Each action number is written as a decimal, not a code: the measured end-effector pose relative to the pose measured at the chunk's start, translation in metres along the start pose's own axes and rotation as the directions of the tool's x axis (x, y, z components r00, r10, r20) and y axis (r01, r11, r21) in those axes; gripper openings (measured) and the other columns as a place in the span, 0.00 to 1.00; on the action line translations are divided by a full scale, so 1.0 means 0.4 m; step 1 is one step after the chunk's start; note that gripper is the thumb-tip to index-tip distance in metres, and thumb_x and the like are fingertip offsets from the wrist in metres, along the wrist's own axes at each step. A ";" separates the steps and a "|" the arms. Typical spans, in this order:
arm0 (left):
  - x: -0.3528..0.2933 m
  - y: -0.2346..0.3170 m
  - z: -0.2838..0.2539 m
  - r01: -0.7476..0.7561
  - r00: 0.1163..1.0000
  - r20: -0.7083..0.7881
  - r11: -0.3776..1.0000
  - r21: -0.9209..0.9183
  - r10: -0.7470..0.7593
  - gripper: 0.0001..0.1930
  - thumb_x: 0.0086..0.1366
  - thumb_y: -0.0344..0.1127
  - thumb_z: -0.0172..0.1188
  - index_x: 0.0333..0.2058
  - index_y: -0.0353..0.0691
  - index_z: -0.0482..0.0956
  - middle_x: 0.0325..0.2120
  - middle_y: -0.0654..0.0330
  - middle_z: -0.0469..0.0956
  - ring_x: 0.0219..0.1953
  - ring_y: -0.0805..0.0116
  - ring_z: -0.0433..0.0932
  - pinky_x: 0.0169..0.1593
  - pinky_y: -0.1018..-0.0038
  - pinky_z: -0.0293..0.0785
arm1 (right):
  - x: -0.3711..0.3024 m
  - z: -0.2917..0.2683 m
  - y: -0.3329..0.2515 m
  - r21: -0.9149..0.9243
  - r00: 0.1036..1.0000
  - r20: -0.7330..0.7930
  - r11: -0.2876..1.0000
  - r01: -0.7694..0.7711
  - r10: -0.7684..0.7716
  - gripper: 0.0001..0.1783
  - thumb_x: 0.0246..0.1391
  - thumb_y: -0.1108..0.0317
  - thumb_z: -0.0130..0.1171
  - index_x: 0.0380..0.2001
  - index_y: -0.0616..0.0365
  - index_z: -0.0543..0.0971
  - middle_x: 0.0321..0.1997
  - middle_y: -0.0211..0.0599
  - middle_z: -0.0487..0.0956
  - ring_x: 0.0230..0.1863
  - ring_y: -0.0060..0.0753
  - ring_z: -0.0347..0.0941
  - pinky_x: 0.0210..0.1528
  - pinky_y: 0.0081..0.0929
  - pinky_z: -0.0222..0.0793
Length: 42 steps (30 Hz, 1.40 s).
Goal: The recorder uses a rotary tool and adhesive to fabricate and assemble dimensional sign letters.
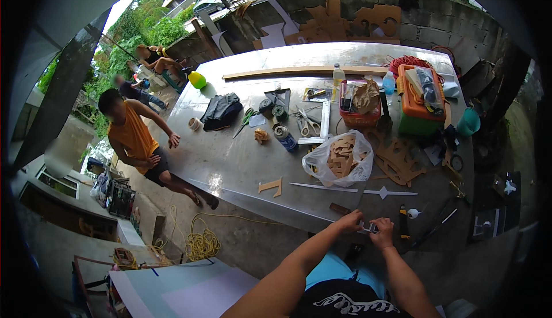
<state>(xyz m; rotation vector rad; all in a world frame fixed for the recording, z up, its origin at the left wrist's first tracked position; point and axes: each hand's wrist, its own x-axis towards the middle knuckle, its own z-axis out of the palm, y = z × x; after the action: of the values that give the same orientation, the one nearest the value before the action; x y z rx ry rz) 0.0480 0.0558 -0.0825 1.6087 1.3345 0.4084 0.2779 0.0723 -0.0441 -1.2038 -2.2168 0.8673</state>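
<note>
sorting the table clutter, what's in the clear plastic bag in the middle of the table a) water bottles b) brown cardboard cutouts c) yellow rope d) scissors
b, the clear plastic bag shows flat brown cardboard cutouts through its side, while the yellow rope lies on the floor and the scissors sit loose on the table.

Orange toolbox (421, 100) on a green base, red basket (357, 114), yellow rope (201, 244), teal cup (468, 122), grey table (230, 163)
</note>
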 end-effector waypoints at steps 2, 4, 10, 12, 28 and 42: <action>0.007 0.013 -0.006 0.030 0.999 0.026 0.999 -0.013 -0.030 0.24 0.54 0.40 0.78 0.47 0.38 0.81 0.48 0.48 0.74 0.52 0.47 0.78 0.55 0.59 0.77 | -0.001 -0.005 0.004 0.003 1.000 -0.009 1.000 -0.008 0.008 0.21 0.34 0.66 0.72 0.39 0.46 0.85 0.40 0.31 0.81 0.50 0.45 0.73 0.54 0.43 0.63; 0.000 0.007 -0.005 0.072 0.997 0.044 0.997 -0.024 -0.071 0.24 0.54 0.39 0.78 0.47 0.38 0.81 0.48 0.48 0.74 0.52 0.46 0.78 0.55 0.59 0.77 | 0.003 -0.008 -0.008 0.015 1.000 -0.011 1.000 -0.009 0.009 0.21 0.34 0.66 0.70 0.39 0.46 0.85 0.40 0.32 0.81 0.50 0.45 0.74 0.53 0.43 0.63; -0.003 0.016 -0.008 0.015 1.000 0.025 1.000 0.006 -0.015 0.22 0.56 0.38 0.77 0.47 0.37 0.81 0.46 0.48 0.74 0.51 0.48 0.77 0.54 0.60 0.77 | -0.001 -0.014 -0.018 -0.004 1.000 -0.013 1.000 -0.027 0.027 0.20 0.35 0.65 0.72 0.39 0.45 0.86 0.41 0.29 0.81 0.50 0.44 0.73 0.54 0.43 0.63; -0.002 0.022 -0.023 0.066 0.997 0.038 0.998 -0.014 -0.066 0.24 0.55 0.39 0.77 0.48 0.36 0.81 0.48 0.47 0.75 0.52 0.47 0.78 0.55 0.59 0.78 | 0.007 -0.016 -0.022 0.006 1.000 0.004 1.000 -0.029 0.029 0.20 0.36 0.65 0.72 0.38 0.45 0.86 0.41 0.29 0.82 0.50 0.44 0.73 0.55 0.43 0.62; 0.003 0.029 -0.034 0.032 0.997 0.074 0.999 0.000 -0.032 0.17 0.57 0.39 0.75 0.41 0.37 0.86 0.48 0.49 0.78 0.58 0.50 0.74 0.62 0.61 0.73 | 0.016 -0.013 -0.014 -0.008 1.000 -0.012 1.000 -0.003 0.002 0.20 0.35 0.67 0.72 0.38 0.45 0.86 0.40 0.30 0.81 0.50 0.44 0.74 0.54 0.43 0.64; -0.006 -0.053 -0.014 -0.120 0.990 -0.070 0.992 0.039 0.123 0.14 0.52 0.41 0.75 0.36 0.44 0.89 0.38 0.53 0.85 0.48 0.49 0.80 0.57 0.57 0.76 | 0.022 -0.012 -0.032 -0.009 0.999 -0.018 0.999 0.037 -0.037 0.21 0.39 0.65 0.71 0.42 0.46 0.84 0.44 0.32 0.82 0.52 0.48 0.75 0.54 0.47 0.66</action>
<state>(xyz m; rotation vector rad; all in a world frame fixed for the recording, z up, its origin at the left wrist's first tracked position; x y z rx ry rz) 0.0312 0.0548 -0.0966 1.7239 1.3073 0.5236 0.2693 0.0761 -0.0307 -1.1657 -2.2233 0.8300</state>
